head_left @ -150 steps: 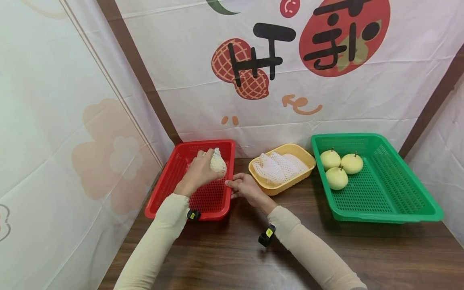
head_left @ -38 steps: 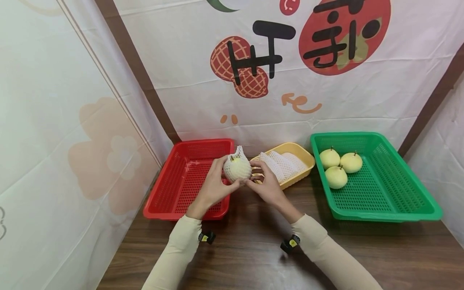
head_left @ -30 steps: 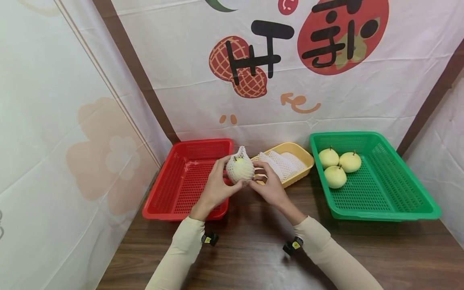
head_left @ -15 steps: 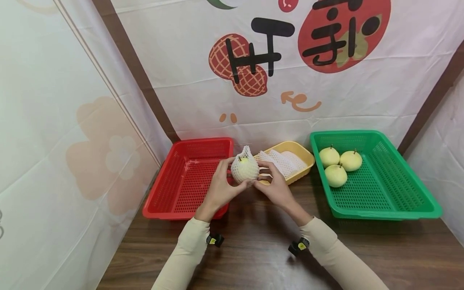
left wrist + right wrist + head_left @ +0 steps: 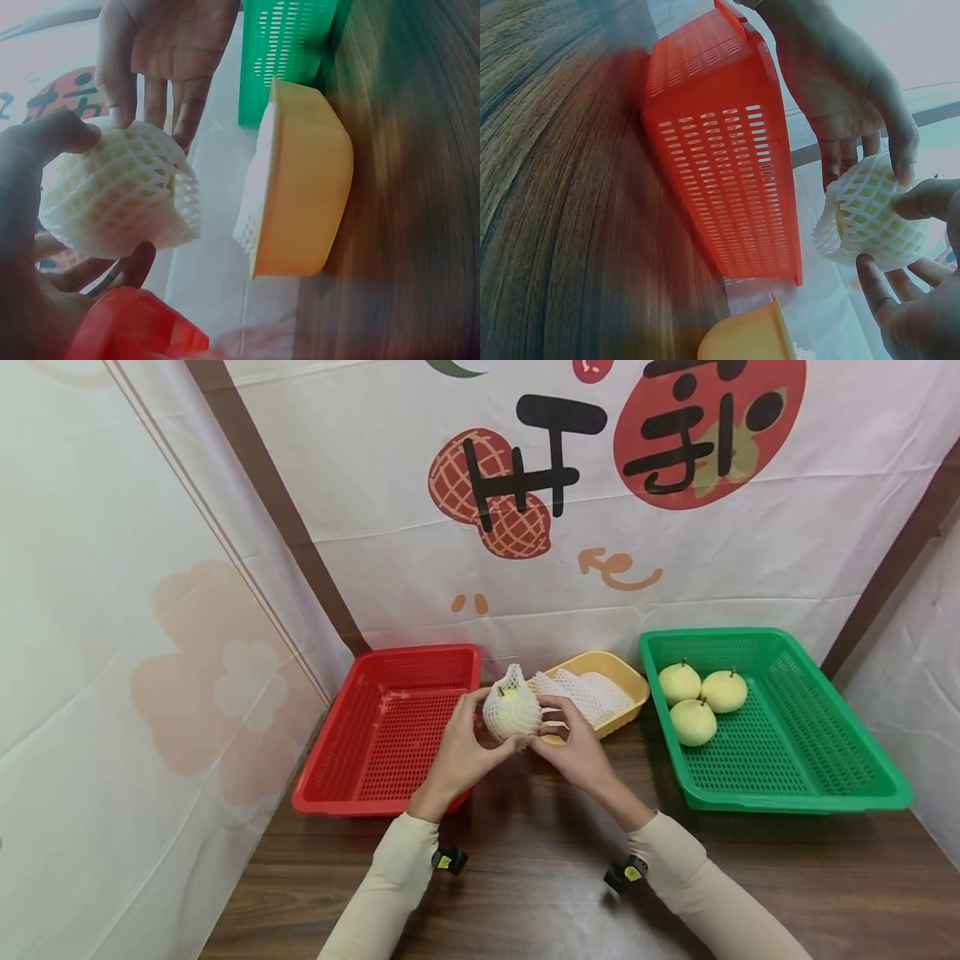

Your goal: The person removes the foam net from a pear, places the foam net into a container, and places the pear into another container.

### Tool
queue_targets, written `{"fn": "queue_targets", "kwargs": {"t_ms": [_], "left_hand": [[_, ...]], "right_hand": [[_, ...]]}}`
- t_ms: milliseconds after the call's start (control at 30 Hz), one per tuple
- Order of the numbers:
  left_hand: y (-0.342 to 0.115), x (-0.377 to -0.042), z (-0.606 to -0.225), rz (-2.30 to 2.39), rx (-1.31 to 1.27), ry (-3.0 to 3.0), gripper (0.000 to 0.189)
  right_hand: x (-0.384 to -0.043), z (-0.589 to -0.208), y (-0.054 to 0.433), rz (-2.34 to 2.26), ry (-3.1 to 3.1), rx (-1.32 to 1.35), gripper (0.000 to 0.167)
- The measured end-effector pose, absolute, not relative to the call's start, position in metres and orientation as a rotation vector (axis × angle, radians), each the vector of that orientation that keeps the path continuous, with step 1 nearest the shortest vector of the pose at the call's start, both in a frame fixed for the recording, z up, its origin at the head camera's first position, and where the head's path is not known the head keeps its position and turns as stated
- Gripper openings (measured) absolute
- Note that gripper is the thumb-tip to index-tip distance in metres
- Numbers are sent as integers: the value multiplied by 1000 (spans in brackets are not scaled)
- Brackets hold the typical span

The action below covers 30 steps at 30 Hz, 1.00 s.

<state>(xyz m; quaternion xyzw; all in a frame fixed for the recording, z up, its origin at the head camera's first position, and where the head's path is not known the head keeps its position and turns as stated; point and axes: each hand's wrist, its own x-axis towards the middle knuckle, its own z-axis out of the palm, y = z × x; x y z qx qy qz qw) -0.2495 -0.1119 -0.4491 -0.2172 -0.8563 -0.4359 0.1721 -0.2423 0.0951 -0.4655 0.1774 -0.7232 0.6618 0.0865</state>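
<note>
A pale yellow pear [image 5: 512, 712] sits inside a white foam net sleeve [image 5: 112, 199], its stem up and the sleeve's end bunched above it. My left hand [image 5: 459, 753] grips it from the left, thumb toward me and fingers round the far side. From the right, my right hand [image 5: 576, 752] holds the same pear with thumb and fingers. In both wrist views the two thumbs lie close together on the netting. The pear is held up above the table, between the red basket [image 5: 315, 768] and the yellow tray [image 5: 626, 714].
Several white foam net sleeves [image 5: 592, 695] lie in the yellow tray. At the right, a green basket [image 5: 817, 768] holds three bare pears [image 5: 693, 722]. The dark wooden table [image 5: 540, 893] runs back to a printed cloth wall [image 5: 390, 568].
Five seconds ago my left hand held the netted pear over the red basket and my right touched its rim. Both hands now hold the pear, which has drifted slightly right over the last second.
</note>
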Motion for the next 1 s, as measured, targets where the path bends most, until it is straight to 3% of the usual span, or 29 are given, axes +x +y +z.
{"fn": "queue_targets", "kwargs": {"t_ms": [1000], "left_hand": [[-91,-240,-459,-1219,-750,-2405,82]], "right_hand": [[-221,-471,125,1975,-2247,463,65]]}}
